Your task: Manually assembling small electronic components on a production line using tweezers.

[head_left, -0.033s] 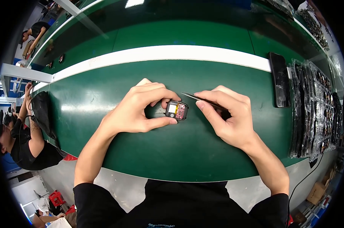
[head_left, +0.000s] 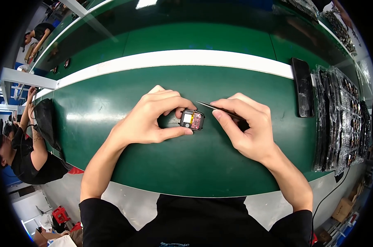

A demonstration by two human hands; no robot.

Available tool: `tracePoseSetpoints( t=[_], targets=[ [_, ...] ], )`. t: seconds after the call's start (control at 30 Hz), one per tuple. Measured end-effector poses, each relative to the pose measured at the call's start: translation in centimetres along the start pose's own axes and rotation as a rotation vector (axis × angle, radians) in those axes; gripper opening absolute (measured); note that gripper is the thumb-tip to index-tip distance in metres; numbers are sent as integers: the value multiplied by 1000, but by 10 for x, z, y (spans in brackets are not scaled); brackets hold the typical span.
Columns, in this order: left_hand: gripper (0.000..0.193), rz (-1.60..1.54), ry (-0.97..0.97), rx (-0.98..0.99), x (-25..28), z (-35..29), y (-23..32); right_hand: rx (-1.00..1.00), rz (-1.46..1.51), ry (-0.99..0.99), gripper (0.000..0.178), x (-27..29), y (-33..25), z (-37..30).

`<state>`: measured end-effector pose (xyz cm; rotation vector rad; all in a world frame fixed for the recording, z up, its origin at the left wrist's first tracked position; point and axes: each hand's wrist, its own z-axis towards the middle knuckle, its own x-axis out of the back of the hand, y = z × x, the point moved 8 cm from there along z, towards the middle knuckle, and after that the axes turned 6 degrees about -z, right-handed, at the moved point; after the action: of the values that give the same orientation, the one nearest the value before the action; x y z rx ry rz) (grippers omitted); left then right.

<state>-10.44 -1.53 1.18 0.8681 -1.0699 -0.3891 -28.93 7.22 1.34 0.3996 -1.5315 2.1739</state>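
Over the green tabletop (head_left: 170,173), my left hand (head_left: 143,117) pinches a small opened smartwatch case (head_left: 191,120) between its thumb and fingers. The case has a black frame; inside show a pale square part, a yellow strip and a reddish circuit area. My right hand (head_left: 252,127) is closed around thin dark tweezers (head_left: 207,105). Their tips point left, just above and right of the case, apart from it. Whether anything sits between the tips is too small to tell.
A black phone-like slab (head_left: 303,88) lies at the right, beside stacked clear-wrapped trays (head_left: 342,119) of small parts. A white rail (head_left: 174,58) crosses behind my hands. On the left are a black bag (head_left: 47,119) and a co-worker's arm (head_left: 38,148).
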Motion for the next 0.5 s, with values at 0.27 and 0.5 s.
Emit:
tracePoseSetpoints(
  t=[0.27, 0.5],
  targets=[
    [67, -19, 27, 34, 6, 0, 0, 56, -160, -105, 40, -21, -12, 1],
    [69, -156, -29, 89, 9, -5, -6, 86, -263, -140, 41, -32, -20, 4]
  ],
)
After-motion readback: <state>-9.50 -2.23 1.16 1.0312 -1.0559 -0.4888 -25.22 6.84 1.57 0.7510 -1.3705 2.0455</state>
